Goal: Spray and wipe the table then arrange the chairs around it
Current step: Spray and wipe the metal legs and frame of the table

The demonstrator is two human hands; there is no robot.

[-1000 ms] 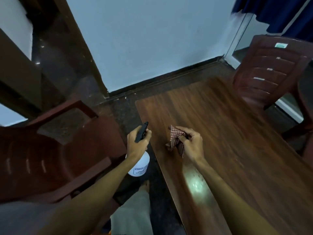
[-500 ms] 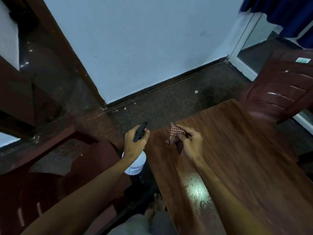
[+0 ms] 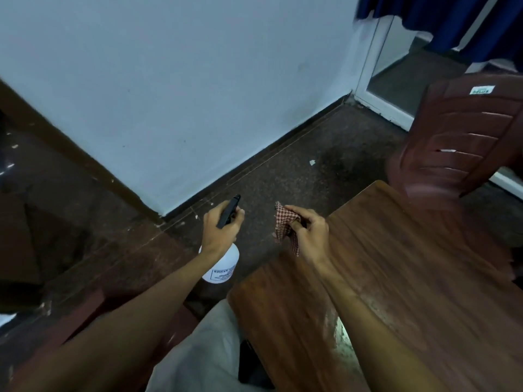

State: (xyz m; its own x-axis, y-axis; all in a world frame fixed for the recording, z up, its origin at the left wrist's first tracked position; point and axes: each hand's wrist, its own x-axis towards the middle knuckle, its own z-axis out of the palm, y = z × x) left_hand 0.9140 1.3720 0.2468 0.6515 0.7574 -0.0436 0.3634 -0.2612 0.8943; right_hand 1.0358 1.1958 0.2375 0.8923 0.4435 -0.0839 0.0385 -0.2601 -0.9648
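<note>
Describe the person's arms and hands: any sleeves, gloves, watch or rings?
The left forearm and right forearm are bare to the frame edge; no sleeves show. The left hand and right hand wear no gloves. No watch, bracelet or ring is visible, though blur softens fine detail. Pale grey trousers show below.

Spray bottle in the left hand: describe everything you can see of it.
The white plastic spray bottle has a rounded body with a dark-printed label, too blurred to read, and a black trigger head pointing up and away. It hangs roughly upright above the dark speckled floor, left of the brown wooden table and clear of it. Only the left hand touches it, fingers curled round its neck. Its fill level cannot be told.
</note>
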